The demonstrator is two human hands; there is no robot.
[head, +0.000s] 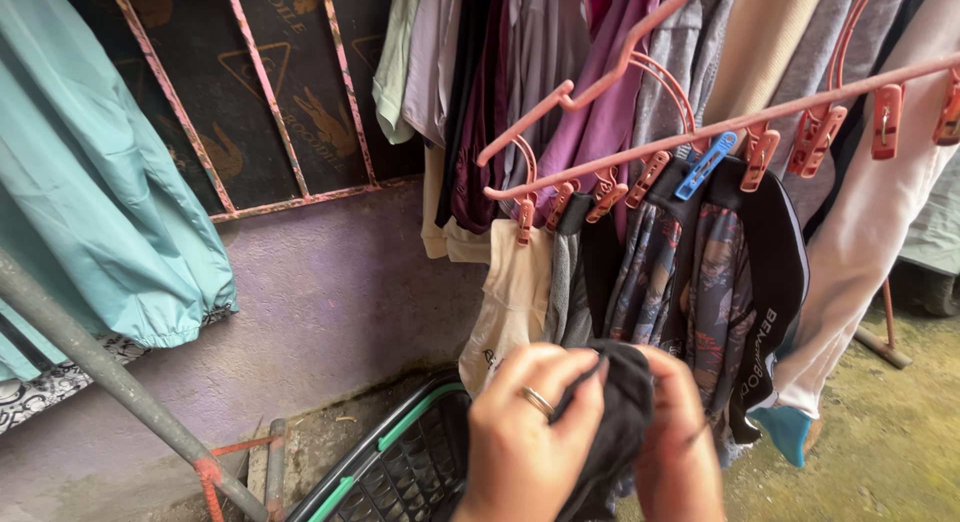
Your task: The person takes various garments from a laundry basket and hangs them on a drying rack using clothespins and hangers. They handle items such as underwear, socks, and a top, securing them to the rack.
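- Both hands meet low in the view, below the pink clip hanger.
- Left hand, ring on one finger, has its fingers curled round a dark cloth.
- Right hand pinches the same cloth's other side.
- Black basket with green rim sits lower left of the hanger.
- Patterned garments dangle from the hanger's clips.

Crowded on the right, open wall on the left

Garments pegged to the pink clip hanger hang just beyond both hands, closing off the far right. A black basket sits low and near, a grey pole slants across the left; between them the purple wall stands bare.
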